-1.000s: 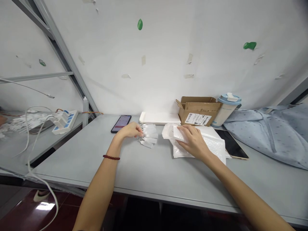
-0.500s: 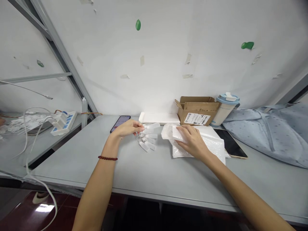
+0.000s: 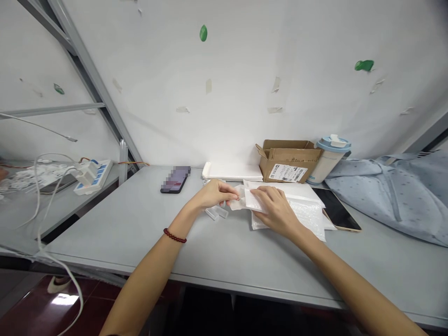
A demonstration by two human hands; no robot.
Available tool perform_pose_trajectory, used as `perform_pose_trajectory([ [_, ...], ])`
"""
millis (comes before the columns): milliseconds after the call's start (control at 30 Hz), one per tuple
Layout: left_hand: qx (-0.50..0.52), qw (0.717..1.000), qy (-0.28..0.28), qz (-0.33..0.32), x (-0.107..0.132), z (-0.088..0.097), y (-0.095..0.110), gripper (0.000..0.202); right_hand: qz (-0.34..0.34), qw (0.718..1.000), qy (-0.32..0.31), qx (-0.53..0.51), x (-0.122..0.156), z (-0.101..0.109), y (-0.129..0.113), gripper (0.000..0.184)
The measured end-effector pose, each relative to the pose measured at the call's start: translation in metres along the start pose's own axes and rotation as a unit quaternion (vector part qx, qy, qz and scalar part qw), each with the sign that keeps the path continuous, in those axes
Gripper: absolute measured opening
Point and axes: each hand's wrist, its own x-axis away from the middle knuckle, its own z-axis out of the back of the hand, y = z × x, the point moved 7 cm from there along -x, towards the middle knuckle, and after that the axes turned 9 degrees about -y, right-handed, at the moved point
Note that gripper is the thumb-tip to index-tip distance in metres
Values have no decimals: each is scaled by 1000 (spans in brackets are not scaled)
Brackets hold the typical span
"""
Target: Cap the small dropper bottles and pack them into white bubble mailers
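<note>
My left hand [image 3: 214, 195] is closed in a pinch on a small clear plastic piece, held against the mouth of a small white plastic bag [image 3: 252, 200]. My right hand [image 3: 275, 207] grips that bag by its edge, on top of a pile of white bubble-wrap bags [image 3: 310, 214]. A few small clear pieces [image 3: 217, 213] lie on the grey table [image 3: 217, 247] just below my left hand. A red bead bracelet is on my left wrist.
A phone [image 3: 175, 179] lies at the back left, a flat white tray [image 3: 233, 171] behind my hands. A cardboard box [image 3: 287, 161], a blue-lidded cup [image 3: 329, 160], a dark tablet [image 3: 338, 210] and blue cloth [image 3: 392, 191] are on the right. A power strip [image 3: 93, 176] with cables sits left.
My left hand lifted one clear piece from the small pile and carried it right to the bag's mouth. My right hand raised the bag's edge slightly.
</note>
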Motion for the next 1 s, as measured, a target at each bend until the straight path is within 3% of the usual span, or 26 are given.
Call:
perform_pose_trajectory([
  [100,17,999,-19,-21,4,-3,11,29,9,1000,17,-3,0,2,1,37],
  [167,12,1000,-6,-9,11,7,11,30,7,1000,27,-4,1,3,5,38],
  [300,-32,996,50,68,25,43,-6,20,-14,1000,26,-3,1,5,17,40],
  [433,-103,982,62,147,33,62,-25,16,-23,1000,21,-4,2,6,21,40],
  [533,-145,971,37,189,30,60,-34,20,-19,1000,17,-6,1,5,20,40],
  [667,-187,962,0,198,22,48,-35,20,-19,1000,11,-6,1,3,19,39],
  [1000,-212,960,11,181,19,45,-35,11,-17,1000,13,-6,1,3,17,40],
])
